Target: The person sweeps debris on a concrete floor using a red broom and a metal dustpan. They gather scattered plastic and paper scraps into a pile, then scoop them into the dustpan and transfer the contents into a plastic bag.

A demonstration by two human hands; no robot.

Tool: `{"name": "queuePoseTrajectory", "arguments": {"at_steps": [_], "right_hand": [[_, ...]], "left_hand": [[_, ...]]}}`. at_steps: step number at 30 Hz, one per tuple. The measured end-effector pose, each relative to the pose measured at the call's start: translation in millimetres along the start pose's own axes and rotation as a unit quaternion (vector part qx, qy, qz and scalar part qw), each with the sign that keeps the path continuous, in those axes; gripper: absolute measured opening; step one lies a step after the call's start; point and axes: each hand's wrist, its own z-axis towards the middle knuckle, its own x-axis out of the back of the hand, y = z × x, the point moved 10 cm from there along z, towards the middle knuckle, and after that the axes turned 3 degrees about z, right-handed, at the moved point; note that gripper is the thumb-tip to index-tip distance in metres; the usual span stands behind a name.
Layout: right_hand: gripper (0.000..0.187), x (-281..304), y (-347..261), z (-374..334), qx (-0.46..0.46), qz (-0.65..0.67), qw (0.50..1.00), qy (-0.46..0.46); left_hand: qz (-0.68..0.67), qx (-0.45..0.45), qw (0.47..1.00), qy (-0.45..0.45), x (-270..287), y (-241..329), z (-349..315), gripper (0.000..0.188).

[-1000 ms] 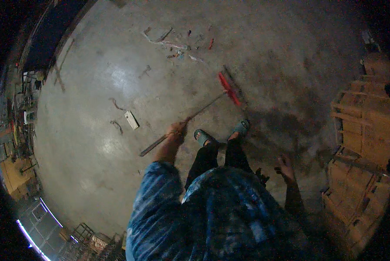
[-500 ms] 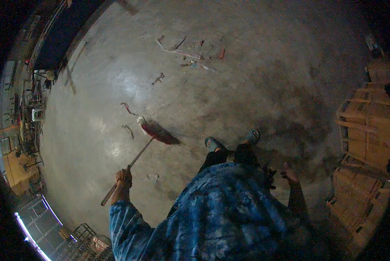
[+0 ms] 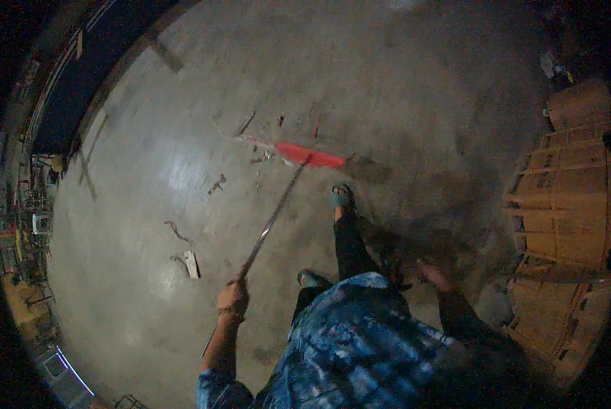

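Observation:
My left hand is closed round the long handle of a broom, which slants away to the right. Its bright red head is by the scattered litter on the concrete floor, partly covering some of it. The litter is thin strips and small scraps. My right hand hangs beside my body, fingers loosely apart, with nothing visible in it. A dark shape just left of it is too dim to make out.
Nearer left lie a pale flat piece, a reddish curled strip and a small brown scrap. Large cardboard boxes line the right side. Racks and clutter stand along the left. My sandalled foot is ahead.
The broom has swung forward and right, from beside the pale piece to the farther litter. The pale piece is left behind on the floor. One foot has stepped forward.

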Motion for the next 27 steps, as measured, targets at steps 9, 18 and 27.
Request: {"name": "queuePoseTrajectory", "arguments": {"at_steps": [9, 18, 27], "right_hand": [[0.050, 99, -227, 75, 0.133, -0.019, 0.974, 0.180], [0.031, 139, -231, -20, -0.135, 0.205, 0.961, 0.128], [0.044, 147, -197, 93, -0.045, 0.235, 0.971, 0.024]], "left_hand": [[0.091, -0.207, 0.974, -0.012, 64, 433, 265, 0.034], [0.247, -0.297, 0.922, 0.012, 62, 377, 282, 0.039], [0.296, 0.048, 0.943, -0.142, 128, 7, 157, 0.039]]}}
